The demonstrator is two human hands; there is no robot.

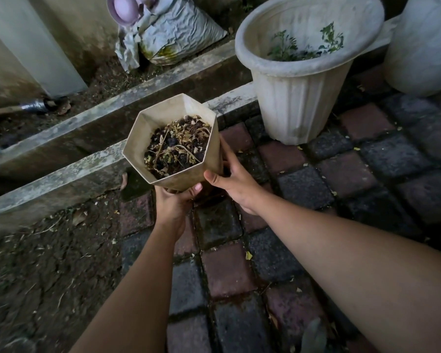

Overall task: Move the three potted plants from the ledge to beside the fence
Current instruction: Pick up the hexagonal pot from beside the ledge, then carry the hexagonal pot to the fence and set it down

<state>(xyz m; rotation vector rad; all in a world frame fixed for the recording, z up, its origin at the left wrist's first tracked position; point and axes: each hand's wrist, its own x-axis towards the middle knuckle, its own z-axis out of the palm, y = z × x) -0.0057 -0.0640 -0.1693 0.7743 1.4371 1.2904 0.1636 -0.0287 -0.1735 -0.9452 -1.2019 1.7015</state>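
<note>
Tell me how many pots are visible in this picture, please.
3. A hexagonal pot is held in both hands, a ribbed round pot stands on the paving, and a third pot is cut off at the right edge. Others may be out of view.

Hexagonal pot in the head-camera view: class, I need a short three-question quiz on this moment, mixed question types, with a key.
1. True or false: both hands hold the hexagonal pot.
2. The round ribbed pot stands on: A) bare soil B) brick paving C) the concrete ledge.
3. What is in the hexagonal pot?

Key
1. True: left hand under its base, right hand on its side.
2. B: brick paving.
3. Dark soil with a dried, withered plant.
</note>
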